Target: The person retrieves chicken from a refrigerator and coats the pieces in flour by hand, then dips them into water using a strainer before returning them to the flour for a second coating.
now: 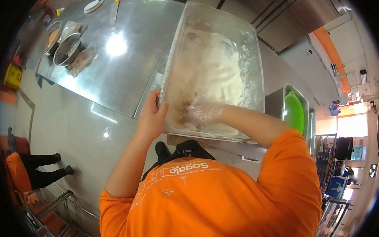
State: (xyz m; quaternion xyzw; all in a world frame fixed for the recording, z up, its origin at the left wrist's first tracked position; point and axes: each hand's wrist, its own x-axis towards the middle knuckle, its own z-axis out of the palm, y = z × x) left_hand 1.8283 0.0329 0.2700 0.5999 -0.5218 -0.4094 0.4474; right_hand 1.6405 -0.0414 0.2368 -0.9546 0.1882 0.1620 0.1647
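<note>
A large, deep metal tray [261, 79] stands before me, its bottom covered with pale flour-like powder [216, 65]. My left hand [153, 117] grips the tray's left rim near the front corner, thumb over the edge. Inside the tray, my right hand [205, 113] wears a clear plastic glove and reaches into the powder at the front left. Around its fingertips lies a brownish patch [184, 112] that I cannot make out. Those fingers are partly hidden by the loose glove and the powder.
On the steel table [137, 45] to the left lie a yellow-handled knife [114, 11], a white round lid [93, 6], and metal bowls [68, 50] with plastic bags. A green basket [294, 111] sits in a metal basin at right. Another person's legs [42, 160] show at left.
</note>
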